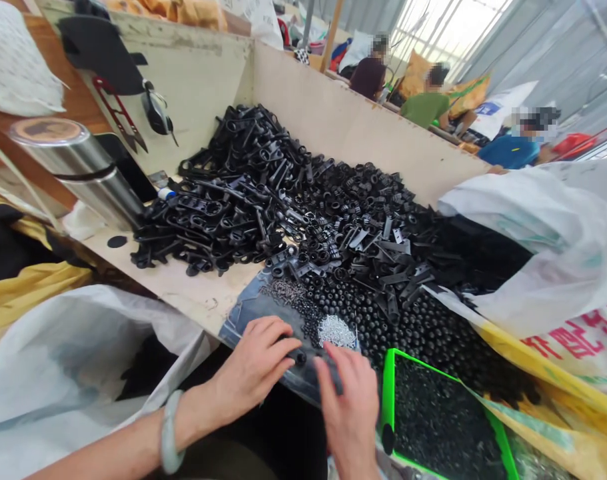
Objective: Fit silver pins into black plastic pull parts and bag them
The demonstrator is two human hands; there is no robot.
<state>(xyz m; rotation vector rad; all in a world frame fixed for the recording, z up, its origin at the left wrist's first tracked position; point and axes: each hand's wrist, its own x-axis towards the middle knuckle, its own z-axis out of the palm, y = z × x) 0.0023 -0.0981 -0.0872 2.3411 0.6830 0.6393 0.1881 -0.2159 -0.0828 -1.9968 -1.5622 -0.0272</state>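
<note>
My left hand point(258, 363), with a pale bangle on its wrist, is closed at the front edge of the bench. A small black plastic part point(301, 359) shows at its fingertips; the rest of it is hidden by the fingers. To the right, my right hand point(350, 393) has its thumb and fingers apart, with nothing visible between them. Just beyond its fingertips lies a heap of silver screws point(336, 331). Blue denim cloth point(248, 310) is spread under both hands. Small dark metal pieces point(288, 293) and many round black balls point(383, 327) lie around the screws.
Piles of black plastic levers point(208, 220) and rings point(353, 193) cover the bench within low wooden walls point(343, 113). A steel flask point(90, 173) stands left. A green-rimmed tray point(389, 393) sits at right, beside a white sack point(573, 253). Several people work beyond the wall.
</note>
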